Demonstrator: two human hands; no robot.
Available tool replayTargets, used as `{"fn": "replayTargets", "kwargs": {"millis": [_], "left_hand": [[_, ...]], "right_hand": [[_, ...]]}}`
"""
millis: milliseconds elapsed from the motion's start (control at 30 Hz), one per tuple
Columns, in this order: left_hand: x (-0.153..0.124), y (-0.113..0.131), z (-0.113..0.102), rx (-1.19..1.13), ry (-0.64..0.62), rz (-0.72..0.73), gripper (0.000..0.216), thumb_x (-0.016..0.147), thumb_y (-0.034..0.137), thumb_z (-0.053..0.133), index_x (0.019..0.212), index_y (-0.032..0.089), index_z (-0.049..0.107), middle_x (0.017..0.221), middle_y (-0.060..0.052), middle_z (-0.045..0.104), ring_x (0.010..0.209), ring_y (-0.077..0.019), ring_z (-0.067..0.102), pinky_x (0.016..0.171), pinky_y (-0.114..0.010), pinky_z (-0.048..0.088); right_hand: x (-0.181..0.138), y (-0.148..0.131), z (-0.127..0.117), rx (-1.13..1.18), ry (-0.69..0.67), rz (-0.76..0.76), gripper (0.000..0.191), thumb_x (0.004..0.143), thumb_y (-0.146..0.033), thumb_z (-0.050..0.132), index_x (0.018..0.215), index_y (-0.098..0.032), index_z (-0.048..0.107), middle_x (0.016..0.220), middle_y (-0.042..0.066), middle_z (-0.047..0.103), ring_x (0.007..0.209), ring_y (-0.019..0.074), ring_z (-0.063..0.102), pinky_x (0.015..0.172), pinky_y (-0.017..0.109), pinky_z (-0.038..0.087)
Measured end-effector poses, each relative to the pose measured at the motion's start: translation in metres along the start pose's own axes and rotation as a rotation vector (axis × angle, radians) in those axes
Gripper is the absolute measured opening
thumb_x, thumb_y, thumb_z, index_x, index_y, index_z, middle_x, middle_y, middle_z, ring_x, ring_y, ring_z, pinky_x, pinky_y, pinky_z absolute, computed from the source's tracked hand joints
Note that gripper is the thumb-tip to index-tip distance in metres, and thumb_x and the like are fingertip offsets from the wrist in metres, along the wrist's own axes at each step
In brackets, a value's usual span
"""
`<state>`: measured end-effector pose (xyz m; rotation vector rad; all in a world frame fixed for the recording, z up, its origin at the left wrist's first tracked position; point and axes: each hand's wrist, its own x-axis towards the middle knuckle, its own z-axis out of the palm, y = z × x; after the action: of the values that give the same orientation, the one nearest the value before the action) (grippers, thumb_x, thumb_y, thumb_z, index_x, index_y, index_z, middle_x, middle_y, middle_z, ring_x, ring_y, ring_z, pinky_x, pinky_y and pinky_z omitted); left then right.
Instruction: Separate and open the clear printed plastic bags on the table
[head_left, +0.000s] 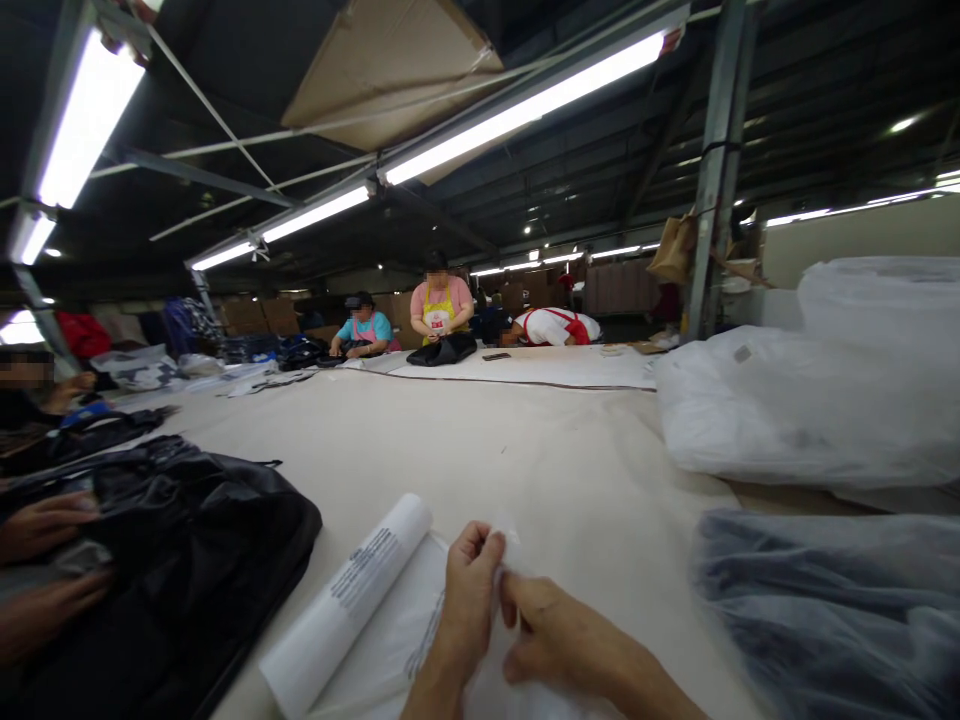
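Clear plastic bag (pixel 501 560) pinched by left hand (pixel 463 610), right hand (pixel 559 640).

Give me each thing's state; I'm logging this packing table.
left hand: pinching the plastic bag's edge
right hand: pinching the same edge
plastic bag: flat on the table, one end curled into a roll
black garment: heaped, a co-worker's hands on it
bagged dark garment: wrapped, lying flat
white bagged bundles: stacked

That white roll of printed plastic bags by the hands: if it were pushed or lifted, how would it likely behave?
The roll of plastic bags is a cylinder lying on its side on the table, so a sideways push would probably roll it. It looks like thin film, so likely light. Its loose end, pinched by the left hand and right hand, looks floppy.
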<state>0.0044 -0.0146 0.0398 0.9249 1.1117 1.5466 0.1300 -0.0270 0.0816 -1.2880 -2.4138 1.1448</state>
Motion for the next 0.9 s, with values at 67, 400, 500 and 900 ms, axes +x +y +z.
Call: {"fn": "replayTargets", "kwargs": {"millis": [67, 400, 500, 900], "left_hand": [[-0.006, 0.003, 0.006, -0.116, -0.045, -0.027, 0.031, 0.064, 0.041, 0.068, 0.069, 0.020, 0.046, 0.055, 0.007, 0.047, 0.043, -0.0077, 0.039, 0.043, -0.020, 0.029], [-0.011, 0.005, 0.012, -0.045, -0.074, 0.024, 0.018, 0.062, 0.028, 0.068, 0.064, 0.016, 0.054, 0.060, 0.002, 0.055, 0.057, -0.0117, 0.049, 0.057, -0.023, 0.036], [-0.012, 0.011, 0.006, 0.255, -0.068, 0.196, 0.011, 0.068, 0.025, 0.064, 0.064, 0.018, 0.057, 0.061, 0.000, 0.055, 0.062, -0.0144, 0.049, 0.060, -0.025, 0.037], [-0.013, 0.040, -0.069, 1.601, 0.340, 0.307, 0.037, 0.077, 0.018, 0.054, 0.112, 0.022, 0.065, 0.133, -0.007, 0.054, 0.129, -0.0301, 0.036, 0.109, -0.046, 0.022]], "right_hand": [[0.011, 0.014, 0.000, 0.003, 0.066, 0.051, 0.033, 0.055, -0.023, 0.068, 0.086, -0.016, 0.056, 0.081, 0.003, 0.056, 0.069, 0.0162, 0.050, 0.057, 0.026, 0.033], [0.027, 0.024, -0.015, 0.334, 0.079, -0.304, 0.024, 0.068, -0.022, 0.058, 0.090, -0.015, 0.062, 0.084, 0.002, 0.064, 0.077, 0.0180, 0.056, 0.068, 0.027, 0.043], [0.026, 0.027, -0.015, 0.335, 0.040, -0.302, 0.023, 0.076, -0.030, 0.055, 0.088, -0.013, 0.065, 0.087, 0.005, 0.068, 0.084, 0.0220, 0.058, 0.076, 0.031, 0.044], [-0.011, 0.031, -0.068, 1.120, 0.068, -0.218, 0.042, 0.071, -0.052, 0.070, 0.085, -0.012, 0.067, 0.065, 0.003, 0.066, 0.062, 0.0178, 0.063, 0.064, 0.029, 0.052]]}}
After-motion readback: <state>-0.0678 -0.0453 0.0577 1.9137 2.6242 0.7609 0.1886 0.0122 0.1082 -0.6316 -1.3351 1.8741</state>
